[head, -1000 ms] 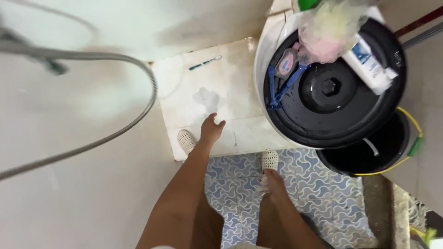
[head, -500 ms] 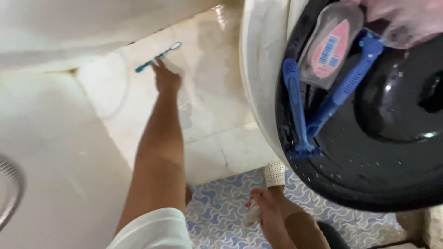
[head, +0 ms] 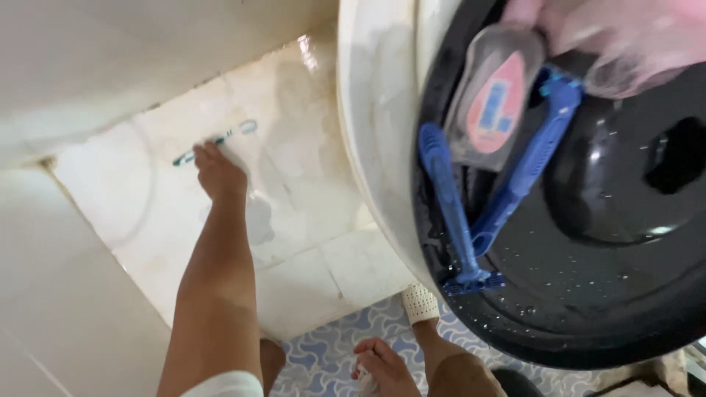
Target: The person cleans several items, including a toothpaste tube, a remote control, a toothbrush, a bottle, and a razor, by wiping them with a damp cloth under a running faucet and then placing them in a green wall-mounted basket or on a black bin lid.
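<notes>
Big black lid [head: 588,279] fills the right side, blue razors [head: 456,213] resting on it. Left hand [head: 217,173] stretches across the wet tiled ledge [head: 294,242], fingertips touching the teal toothbrush [head: 213,141] lying slantwise just beyond, grip not closed. Right hand [head: 382,367] clutches a white cloth [head: 365,381] low down.

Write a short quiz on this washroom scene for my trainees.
1. True or false: the left hand touches the toothbrush.
2. What colour are the two razors on the black lid? A red, B blue, C green.
3. Fill in: the toothbrush lies on pale ____.
Key: 1 true; 2 B; 3 tiles.
</notes>
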